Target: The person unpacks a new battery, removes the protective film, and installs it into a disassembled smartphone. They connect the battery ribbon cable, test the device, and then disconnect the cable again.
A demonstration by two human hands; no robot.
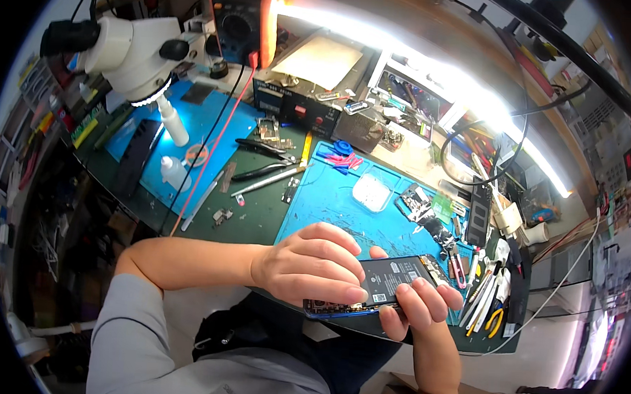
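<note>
An opened smartphone [332,310] with a blue edge is held tilted between my hands, above the near edge of the bench. Its black battery [391,275] and bare circuit parts face up. My left hand [317,267] reaches across the phone's left end, its fingers bent together over it and the thumb mostly hidden behind them. Curled around the near right side is my right hand [424,307], fingertips on the battery's edge. Whether the left fingertips pinch a small part cannot be seen.
A blue work mat [307,211] bears a clear plastic dish [371,193] and loose phone parts [416,202]. Pliers [260,169] lie left of it, tweezers and hand tools [492,295] right. A microscope [134,55] stands at the far left, a white dropper bottle [174,169] below.
</note>
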